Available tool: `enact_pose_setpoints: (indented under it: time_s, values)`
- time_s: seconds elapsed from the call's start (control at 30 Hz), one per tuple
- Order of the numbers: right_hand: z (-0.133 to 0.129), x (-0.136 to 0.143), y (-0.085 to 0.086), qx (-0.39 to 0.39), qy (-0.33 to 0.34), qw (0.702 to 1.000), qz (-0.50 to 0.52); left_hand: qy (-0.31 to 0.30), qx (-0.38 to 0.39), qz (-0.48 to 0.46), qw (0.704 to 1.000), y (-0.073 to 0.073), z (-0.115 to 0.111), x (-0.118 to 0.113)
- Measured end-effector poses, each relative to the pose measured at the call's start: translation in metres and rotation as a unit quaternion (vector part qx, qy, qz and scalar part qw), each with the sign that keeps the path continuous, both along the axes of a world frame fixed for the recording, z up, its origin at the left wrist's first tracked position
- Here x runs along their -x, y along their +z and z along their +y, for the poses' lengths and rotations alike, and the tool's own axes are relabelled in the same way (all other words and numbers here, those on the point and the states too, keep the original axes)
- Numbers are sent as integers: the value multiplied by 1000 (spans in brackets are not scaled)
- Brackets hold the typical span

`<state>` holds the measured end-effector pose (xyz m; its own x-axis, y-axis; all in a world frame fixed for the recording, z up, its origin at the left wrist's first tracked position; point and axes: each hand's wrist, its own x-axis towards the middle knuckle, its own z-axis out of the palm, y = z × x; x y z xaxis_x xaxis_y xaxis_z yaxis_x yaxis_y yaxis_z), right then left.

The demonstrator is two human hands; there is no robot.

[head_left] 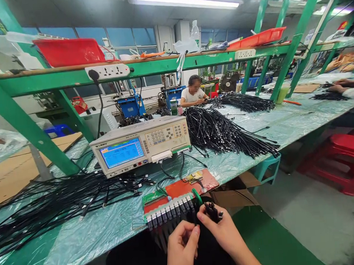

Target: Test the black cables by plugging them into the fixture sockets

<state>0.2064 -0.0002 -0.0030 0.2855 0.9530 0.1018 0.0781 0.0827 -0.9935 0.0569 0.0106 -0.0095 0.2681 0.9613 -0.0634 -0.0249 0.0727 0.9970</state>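
A bundle of black cable ends (213, 213) is gripped in my right hand (222, 229), at the right end of a test board. Close beside it, my left hand (184, 243) has thumb and fingers pinched together near a dark cable; what lies between the fingertips is too small to make out. Along the edge of the red and green test board (180, 189), a row of black connectors (169, 214) is plugged in, their cables hanging down. Behind the board stands a tester (142, 144) with a lit blue screen, wired to it.
Black cables lie in a pile (67, 197) at the left and another pile (224, 134) right of the tester. A green frame (161, 66) crosses above the table. A red stool (341, 159) stands at the right. Another person (192, 94) sits behind the table.
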Motion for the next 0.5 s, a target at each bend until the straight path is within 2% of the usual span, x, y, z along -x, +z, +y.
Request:
enact_pose_setpoints:
  time_s: [0.17, 0.3, 0.37, 0.43, 0.5]
  values:
    - [3, 4, 1, -14, -5, 1000, 8, -28, 15, -16, 999, 1, 5, -6]
    - [11, -8, -12, 12, -40, 993, 106, 1, -34, -78, 996, 28, 4, -11]
    - [17, -18, -21, 52, -53, 985, 159, -40, -51, -120, 991, 43, -6, -11]
    - [22, -26, -28, 76, -77, 975, 192, -78, -21, -128, 989, 52, -26, -6]
    - [25, -31, -33, 80, -107, 970, 201, -43, 48, -59, 996, 53, -53, 6]
